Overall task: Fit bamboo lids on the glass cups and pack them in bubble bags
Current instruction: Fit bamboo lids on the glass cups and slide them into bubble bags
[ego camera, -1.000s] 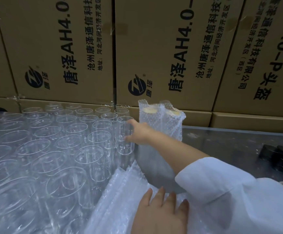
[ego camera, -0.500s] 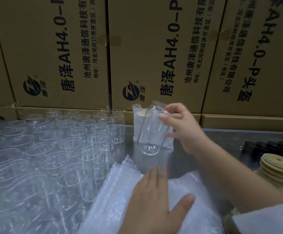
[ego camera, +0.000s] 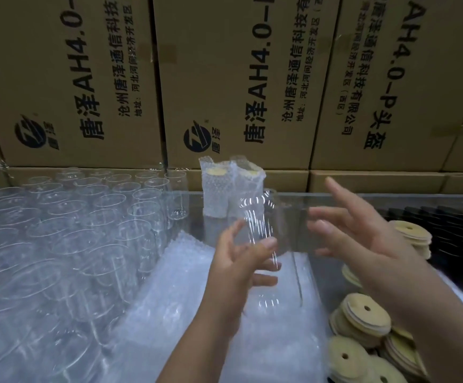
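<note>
Fingers (ego camera: 264,280) of the left hand (ego camera: 235,275) curl round a glass cup (ego camera: 258,219); the right hand (ego camera: 363,239) has its fingers (ego camera: 338,192) spread wide.
The cup is tilted, held up over a pile of bubble bags (ego camera: 191,305) in the near middle of the table (ego camera: 327,280). The right hand is just right of it, and whether it touches is too blurry to tell. Empty cups (ego camera: 86,230) stand on the left, bamboo lids (ego camera: 363,319) lie near right, and two packed cups (ego camera: 224,189) stand far back by cardboard boxes (ego camera: 224,78).
</note>
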